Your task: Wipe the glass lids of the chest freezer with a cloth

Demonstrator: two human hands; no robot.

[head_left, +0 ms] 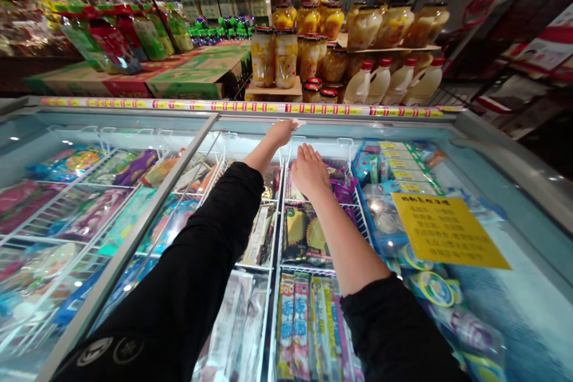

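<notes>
Both my arms, in black sleeves, reach over a chest freezer [358, 122] with a glass top. Near its far rim, my left hand [282, 131] is closed on a small white cloth or tissue [299, 123], mostly hidden by the fingers. My right hand [310, 172] is held flat, fingers stretched forward, nearer to me and slightly to the right. It holds nothing; whether it presses on the glass I cannot tell. Below it, wire baskets [278, 233] hold wrapped ice creams [308, 233] and long colourful ice pops [301, 322].
A metal lid frame [147, 215] runs diagonally on the left. A yellow notice [447, 230] lies on the right glass. Price labels [250, 107] line the far rim. Behind stand jars of fruit [274, 59], white jugs [380, 80] and bottles on cartons [188, 74].
</notes>
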